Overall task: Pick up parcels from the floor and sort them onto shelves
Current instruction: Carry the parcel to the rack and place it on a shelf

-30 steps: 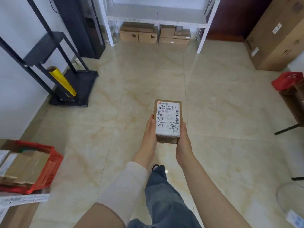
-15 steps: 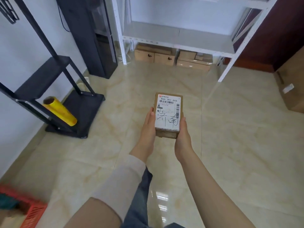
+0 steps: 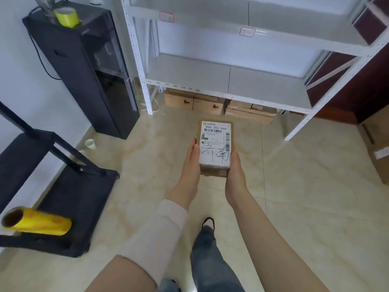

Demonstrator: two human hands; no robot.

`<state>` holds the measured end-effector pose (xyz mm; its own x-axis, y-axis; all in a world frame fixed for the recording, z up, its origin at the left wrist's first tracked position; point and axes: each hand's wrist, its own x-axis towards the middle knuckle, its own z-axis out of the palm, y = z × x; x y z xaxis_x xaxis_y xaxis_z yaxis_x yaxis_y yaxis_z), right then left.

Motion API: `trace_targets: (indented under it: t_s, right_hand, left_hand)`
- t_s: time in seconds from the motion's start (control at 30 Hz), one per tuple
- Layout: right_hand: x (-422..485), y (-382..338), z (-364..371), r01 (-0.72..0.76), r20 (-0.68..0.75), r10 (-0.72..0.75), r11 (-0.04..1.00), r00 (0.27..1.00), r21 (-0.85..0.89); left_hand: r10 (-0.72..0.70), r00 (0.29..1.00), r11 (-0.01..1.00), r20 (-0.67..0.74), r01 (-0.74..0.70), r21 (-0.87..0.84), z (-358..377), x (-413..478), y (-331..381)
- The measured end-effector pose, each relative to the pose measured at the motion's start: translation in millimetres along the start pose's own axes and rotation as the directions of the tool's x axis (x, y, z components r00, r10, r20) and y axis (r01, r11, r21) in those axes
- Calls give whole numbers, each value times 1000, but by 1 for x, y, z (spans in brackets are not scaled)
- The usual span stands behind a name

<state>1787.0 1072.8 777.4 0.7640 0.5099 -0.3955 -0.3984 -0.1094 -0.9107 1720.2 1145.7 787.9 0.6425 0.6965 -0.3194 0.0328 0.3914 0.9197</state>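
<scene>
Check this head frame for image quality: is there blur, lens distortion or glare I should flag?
Head view: the parcel between the left hand and right hand is sharp, its printed number readable. Motion blur softens the yellow roll and the edges. Wide-angle distortion splays the white shelf uprights. Soft window sheen on the floor tiles, with no harsh glare.

My left forearm wears a pale, off-white sleeve (image 3: 162, 230), snug and smooth, ending just short of the wrist; toward seven o'clock it gives way to a tan upper layer (image 3: 122, 277). My right arm (image 3: 273, 245) is bare from wrist to frame edge. At six o'clock, faded blue-grey jeans (image 3: 210, 264) with a dark shoe (image 3: 208, 221), white at its opening.
</scene>
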Motion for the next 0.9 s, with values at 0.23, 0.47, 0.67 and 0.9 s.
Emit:
trace_targets:
  t_s: [0.23,0.47,0.67,0.9]
  right_hand:
    - [179,-84,43,51,61,-51,999,997,5]
    - [317,-162,112,86,128,-86,996,988,8]
    - [424,-201,189,129,133,-133,991,982,42]
    - [529,-242,301,162,61,-165,986,984,48]
  left_hand:
    - [53,996,998,-69,-56,-34,37,171,76]
    - [114,989,991,-90,-120,-63,39,319,150]
    - [107,992,992,-70,-111,-52,4,458,192]
    - [98,995,995,-20,-97,14,-57,590,270]
